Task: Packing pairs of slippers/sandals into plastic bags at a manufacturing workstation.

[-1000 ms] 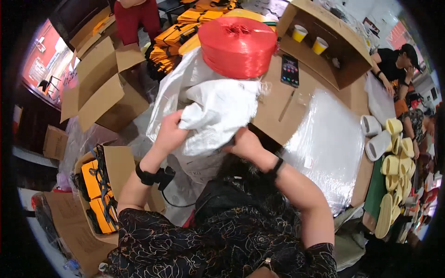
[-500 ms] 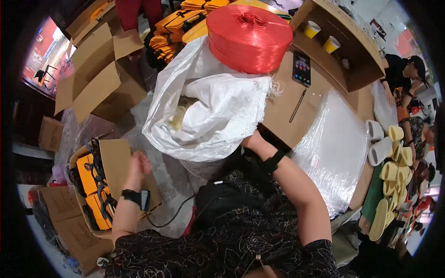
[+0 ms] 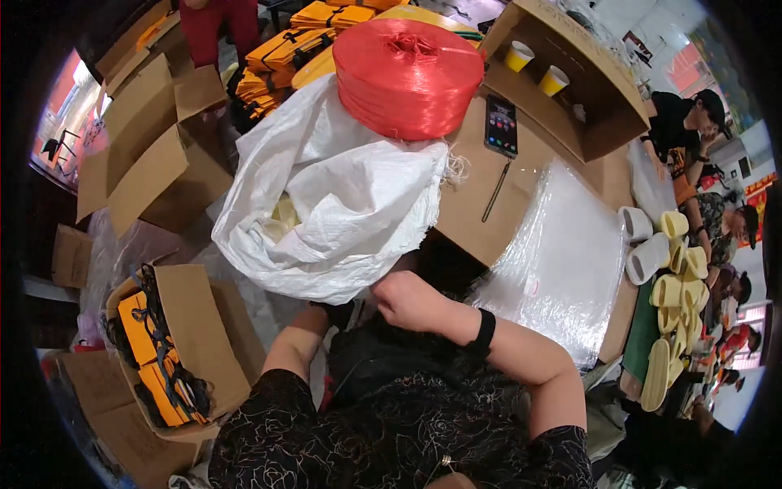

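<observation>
Our white woven sack gapes before us, its far side seemingly against the red twine roll, perhaps propped open by it. Our right hand curls its fingers by the near rim, grip unclear; our left hand, hidden below, we cannot tell.

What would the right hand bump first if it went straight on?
Probably the white sack, just up and left of the right hand; whether they already touch is hard to tell.

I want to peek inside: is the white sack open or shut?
Open. The white sack has its rim spread, and something pale yellow shows inside.
</observation>
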Demonstrator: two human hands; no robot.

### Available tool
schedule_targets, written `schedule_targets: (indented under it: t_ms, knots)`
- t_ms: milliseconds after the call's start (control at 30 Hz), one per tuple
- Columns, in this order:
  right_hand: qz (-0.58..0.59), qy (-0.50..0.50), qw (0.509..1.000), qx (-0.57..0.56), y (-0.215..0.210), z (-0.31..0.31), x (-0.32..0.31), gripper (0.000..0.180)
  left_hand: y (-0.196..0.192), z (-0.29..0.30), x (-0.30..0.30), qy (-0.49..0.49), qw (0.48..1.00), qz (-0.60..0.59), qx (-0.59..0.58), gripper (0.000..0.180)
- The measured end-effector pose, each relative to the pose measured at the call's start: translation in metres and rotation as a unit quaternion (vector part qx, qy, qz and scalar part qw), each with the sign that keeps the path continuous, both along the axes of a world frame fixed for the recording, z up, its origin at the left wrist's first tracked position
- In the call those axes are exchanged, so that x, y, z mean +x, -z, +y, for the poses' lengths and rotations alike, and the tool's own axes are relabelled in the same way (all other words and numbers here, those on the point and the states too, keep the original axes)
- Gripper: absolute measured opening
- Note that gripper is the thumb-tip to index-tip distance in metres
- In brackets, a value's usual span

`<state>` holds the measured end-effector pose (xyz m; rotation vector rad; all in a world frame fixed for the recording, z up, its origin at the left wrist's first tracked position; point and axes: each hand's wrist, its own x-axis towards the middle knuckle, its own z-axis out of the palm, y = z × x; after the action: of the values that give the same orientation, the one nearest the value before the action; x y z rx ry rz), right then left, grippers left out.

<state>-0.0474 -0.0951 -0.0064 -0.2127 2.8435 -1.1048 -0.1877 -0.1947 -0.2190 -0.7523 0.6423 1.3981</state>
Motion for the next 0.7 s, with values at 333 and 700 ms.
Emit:
schedule_targets:
  t_ms: [333,700]
  knots:
    - [-0.143,0.002,0.976,0.162,0.052,0.027,0.019,0.022,-0.008,-0.033,-0.014,-0.049,0.982,0.176,-0.041,0.095]
    - [-0.01,0.086,0.996,0.032,-0.086,0.048,0.1,0.045,-0.064,-0.106,-0.116,-0.138,0.899,0.41,-0.063,0.09]
